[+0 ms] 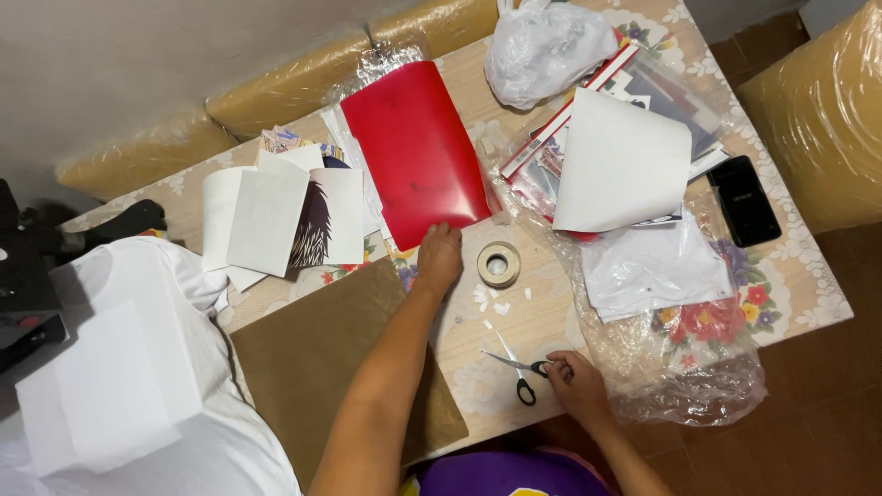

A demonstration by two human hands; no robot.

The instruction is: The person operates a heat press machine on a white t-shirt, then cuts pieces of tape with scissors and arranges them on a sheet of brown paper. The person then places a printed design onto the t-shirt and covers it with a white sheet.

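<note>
My left hand (439, 257) reaches forward over the table and grips the near edge of a glossy red sheet (413, 147) that lies flat, its far end curling up. My right hand (577, 381) sits near the table's front edge, its fingers closed on the black handles of a pair of scissors (517, 369) lying on the table with the blades apart. A roll of tape (499, 264) lies flat between the two hands, just right of my left hand. Small white paper scraps (487, 298) are scattered below the tape.
A brown cardboard sheet (312, 358) lies under my left forearm. White papers and a cut-out picture with dark spiky hair (312, 225) lie at the left. A curled white sheet (620, 161), plastic bags (542, 41), folders and a black phone (744, 199) fill the right side. White cloth (138, 367) covers the left foreground.
</note>
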